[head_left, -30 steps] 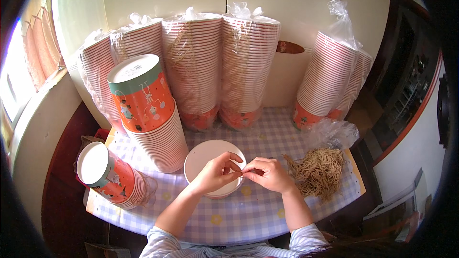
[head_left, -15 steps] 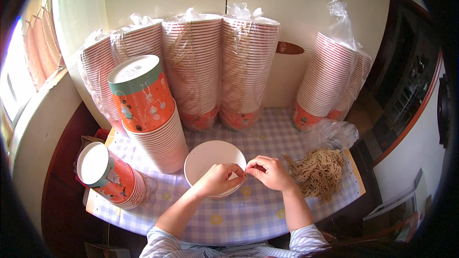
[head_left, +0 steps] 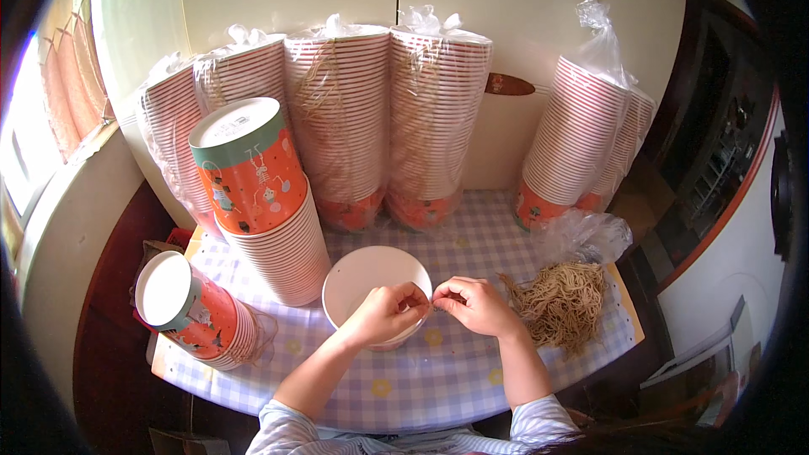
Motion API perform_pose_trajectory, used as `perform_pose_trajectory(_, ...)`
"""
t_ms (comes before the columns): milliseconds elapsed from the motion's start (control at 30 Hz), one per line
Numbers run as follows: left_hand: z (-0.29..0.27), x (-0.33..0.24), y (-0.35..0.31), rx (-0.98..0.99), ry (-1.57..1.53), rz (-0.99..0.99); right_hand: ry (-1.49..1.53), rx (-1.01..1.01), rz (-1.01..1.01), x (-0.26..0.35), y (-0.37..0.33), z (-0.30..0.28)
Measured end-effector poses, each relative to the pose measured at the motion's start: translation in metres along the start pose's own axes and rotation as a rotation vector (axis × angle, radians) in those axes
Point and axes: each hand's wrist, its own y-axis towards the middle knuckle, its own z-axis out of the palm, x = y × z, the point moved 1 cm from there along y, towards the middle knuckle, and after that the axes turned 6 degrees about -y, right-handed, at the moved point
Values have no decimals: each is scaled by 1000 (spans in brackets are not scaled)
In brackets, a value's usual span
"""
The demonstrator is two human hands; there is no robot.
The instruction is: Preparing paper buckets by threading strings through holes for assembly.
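Observation:
A white-lined paper bucket (head_left: 358, 274) stands on the table before me with its mouth up. Over its right side, my left hand (head_left: 389, 313) is closed in a pinch, covering part of the rim. My right hand (head_left: 474, 303) pinches close beside it, just outside the bucket's right edge, the two sets of fingertips nearly meeting. Whatever lies between the fingers is too small to make out. To the right of my right hand sits a tangled heap of tan cords (head_left: 566, 302).
A tall nested bucket stack (head_left: 278, 244), topped by an upturned orange bucket, stands left. A shorter stack (head_left: 211, 320) with loose cord leans at the left edge. Bagged bucket stacks (head_left: 337, 126) line the back, others (head_left: 577, 135) back right. Crumpled clear plastic (head_left: 590, 236) lies behind the cords.
The bucket has shifted very slightly to the left and away. Both hands stay pinched near its right side, their fingertips moving only a little.

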Motion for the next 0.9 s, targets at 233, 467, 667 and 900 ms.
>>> perform_pose_trajectory(233, 2, 10, 1, -47, -31, 42, -9, 14, 23, 1, 0, 0)
perform_pose_trajectory(467, 2, 6, 0, -79, 62, 75, -29, 40, 76, 0, 0, 1)
perform_pose_trajectory(667, 1, -2, 0, -112, 96, 75, 28, 29, 82, -5, -1, 4)
perform_pose_trajectory(900, 1, -2, 0, -134, 85, 89, 31, 45, 119, -4, -1, 4)
